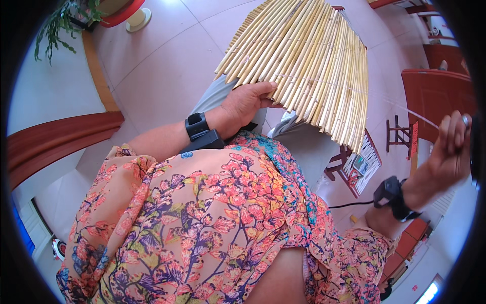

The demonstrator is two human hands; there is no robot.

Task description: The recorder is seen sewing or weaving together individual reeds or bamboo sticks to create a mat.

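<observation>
A mat of straw-coloured reed stalks (304, 66), laid side by side and stitched together with thin thread, spreads out in front of me. My left hand (248, 104) grips its near edge, thumb on top and the other fingers mostly hidden underneath. Far out to the right, my right hand (450, 144) is raised and closed, with a ring on one finger. A pale thread (422, 116) runs taut from the mat's right side to that hand. Whether a needle is also in those fingers cannot be made out.
Below the mat's right side stands a low folding stool (372, 164) with a white strap seat; scissors (353, 177) and a phone-like device (361, 164) lie on it. Another small dark stool (400, 136) is farther right. A green plant (58, 30) hangs at upper left.
</observation>
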